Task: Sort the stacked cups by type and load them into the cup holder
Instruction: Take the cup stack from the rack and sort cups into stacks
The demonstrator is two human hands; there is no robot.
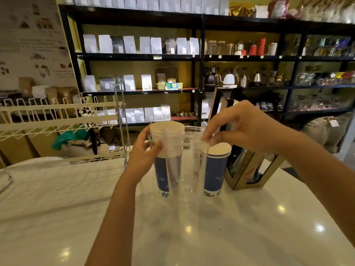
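Pinching the rim of a clear plastic cup stack [199, 162], the right hand [240, 127] seems to be separating types, while the left hand [143, 152] curls round the blue paper cup stack [161, 166] and a narrower clear stack [172, 154]. Next, the lift likely needs a straight pull. Another blue stack [216, 169] stands just beside, on the white counter [192, 237].

White glossy table [221, 237], ceiling lights reflected in it. Brown windowed carton [247, 169] upright on the table at right. White wire rack [57, 120] at left. Black shelving [199, 58] behind: pale pouches [128, 45], glass jars [216, 47], red canisters [257, 47], white kettle [229, 80]. Poster [32, 41] on left wall.
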